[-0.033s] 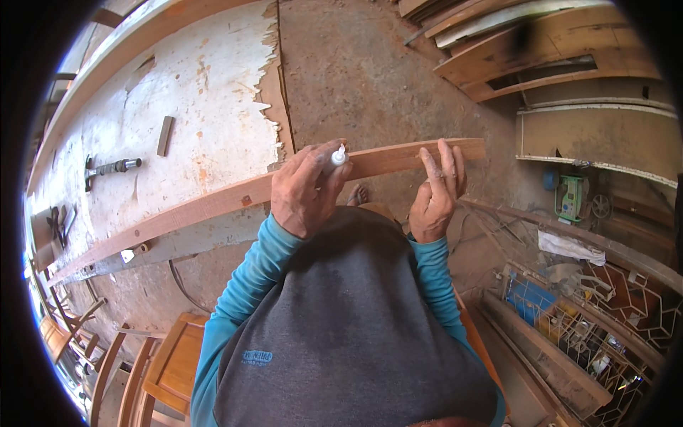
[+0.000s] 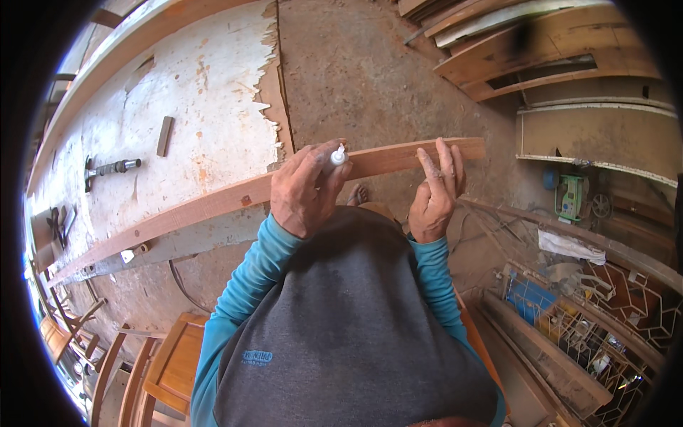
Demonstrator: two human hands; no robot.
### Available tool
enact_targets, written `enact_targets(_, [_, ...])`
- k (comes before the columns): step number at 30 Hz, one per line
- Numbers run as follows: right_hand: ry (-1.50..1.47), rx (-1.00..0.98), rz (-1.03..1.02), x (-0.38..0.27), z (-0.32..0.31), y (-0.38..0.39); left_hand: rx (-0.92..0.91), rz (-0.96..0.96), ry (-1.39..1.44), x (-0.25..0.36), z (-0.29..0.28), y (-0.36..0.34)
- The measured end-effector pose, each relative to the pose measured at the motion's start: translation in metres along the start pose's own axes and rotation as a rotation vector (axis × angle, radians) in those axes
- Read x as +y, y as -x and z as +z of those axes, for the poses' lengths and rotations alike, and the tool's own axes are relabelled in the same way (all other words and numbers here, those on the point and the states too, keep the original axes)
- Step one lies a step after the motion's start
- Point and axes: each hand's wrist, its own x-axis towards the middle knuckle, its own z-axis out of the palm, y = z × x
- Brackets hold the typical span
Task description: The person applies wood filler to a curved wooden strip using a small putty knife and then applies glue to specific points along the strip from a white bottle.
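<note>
A long reddish-brown wooden strip (image 2: 192, 208) runs from the far left, along the workbench edge, to a free end right of my hands. My left hand (image 2: 302, 188) lies over the strip, closed around a small white squeeze bottle (image 2: 337, 156) whose pointed nozzle shows between thumb and fingers. Most of the bottle is hidden in the hand. Nearer the free end, my right hand (image 2: 435, 199) rests with its fingers stretched across the strip and spread apart. Nothing shows in its palm.
The worn whitish workbench (image 2: 213, 92) carries a hammer (image 2: 110, 168), a small wood block (image 2: 165, 135) and pliers (image 2: 58, 222). Stacked boards (image 2: 548, 53) stand far right. A metal basket (image 2: 562, 313) and a white cloth (image 2: 571, 247) lie right. An orange-brown wooden panel (image 2: 178, 356) leans left.
</note>
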Motion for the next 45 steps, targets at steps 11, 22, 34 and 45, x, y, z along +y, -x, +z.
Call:
enact_targets(11, [-0.016, 0.059, 0.063, -0.001, 0.002, 0.005, -0.001, 0.014, -0.005, -0.004, 0.001, 0.003])
enact_targets(22, [0.099, -0.015, 0.059, -0.015, 0.010, 0.017, -0.006, 0.039, 0.004, -0.004, -0.001, 0.000])
enact_targets(34, [0.102, -0.020, 0.015, -0.011, 0.004, 0.006, -0.079, 0.000, -0.020, -0.001, -0.005, 0.001])
enact_targets(45, [0.150, -0.032, -0.034, -0.009, 0.005, 0.011, -0.097, -0.017, -0.022, 0.000, -0.006, -0.001])
